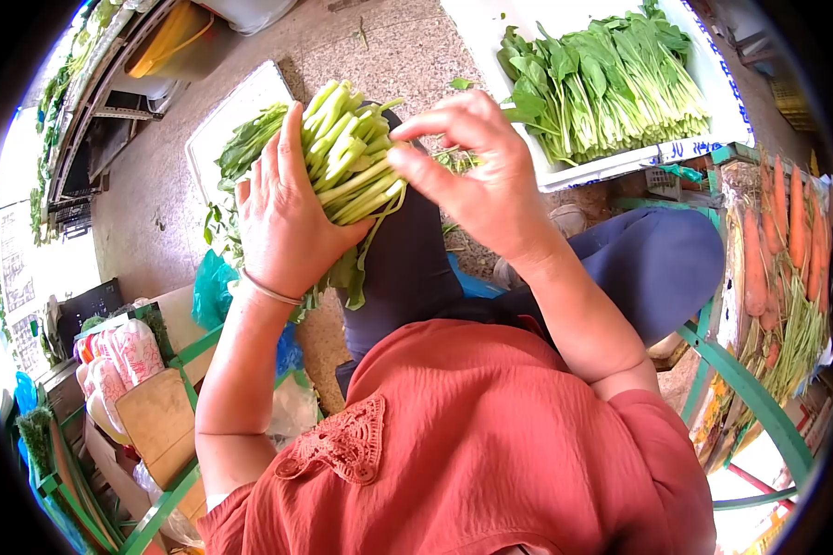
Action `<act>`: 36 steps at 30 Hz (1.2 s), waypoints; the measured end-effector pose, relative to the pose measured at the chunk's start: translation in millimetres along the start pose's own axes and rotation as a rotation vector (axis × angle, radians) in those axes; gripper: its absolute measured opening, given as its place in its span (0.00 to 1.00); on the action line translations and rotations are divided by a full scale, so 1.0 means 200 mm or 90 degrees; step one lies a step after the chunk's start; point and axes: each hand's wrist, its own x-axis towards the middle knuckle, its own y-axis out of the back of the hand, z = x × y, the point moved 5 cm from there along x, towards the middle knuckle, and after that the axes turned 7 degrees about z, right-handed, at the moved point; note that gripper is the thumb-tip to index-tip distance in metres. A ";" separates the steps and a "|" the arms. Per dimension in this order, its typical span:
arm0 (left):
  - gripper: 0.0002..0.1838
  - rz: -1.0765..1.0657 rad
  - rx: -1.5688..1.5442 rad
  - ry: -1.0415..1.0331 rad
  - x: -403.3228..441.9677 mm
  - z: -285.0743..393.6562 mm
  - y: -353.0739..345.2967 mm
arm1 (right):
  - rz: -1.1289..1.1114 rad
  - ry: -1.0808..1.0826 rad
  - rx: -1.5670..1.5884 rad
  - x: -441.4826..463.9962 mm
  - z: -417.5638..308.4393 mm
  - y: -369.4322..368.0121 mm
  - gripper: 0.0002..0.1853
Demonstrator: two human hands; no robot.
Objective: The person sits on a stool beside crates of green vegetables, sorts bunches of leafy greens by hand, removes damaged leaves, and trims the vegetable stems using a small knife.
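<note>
My left hand (292, 203) is wrapped around a thick bunch of leafy greens (342, 153). The pale cut stem ends point up and to the right, while the leaves hang out on the far left and below the hand. At the bunch's right side is my right hand (481, 176), its thumb and forefinger bent together in a pinch at the stem ends. What lies between those fingertips, if anything, is too small to make out. The bunch is held above my dark-trousered leg (393, 268).
At the upper right, a white foam box (583, 176) holds more leafy greens (611, 88) in rows. Carrots (796, 222) are stacked at the right beside a green metal frame (750, 370). A white board (222, 125) and turquoise plastic bag (215, 287) lie left. Loose leaves dot the floor.
</note>
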 end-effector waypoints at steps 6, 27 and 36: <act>0.64 -0.010 0.005 -0.017 0.00 0.01 0.02 | -0.067 0.030 -0.235 0.05 -0.08 -0.08 0.11; 0.65 -0.062 -0.047 -0.011 0.01 -0.03 0.03 | -0.191 -0.073 0.196 0.13 0.17 -0.25 0.44; 0.66 -0.042 -0.030 -0.003 -0.01 0.01 0.02 | -0.286 -0.075 0.236 0.18 0.14 -0.30 0.46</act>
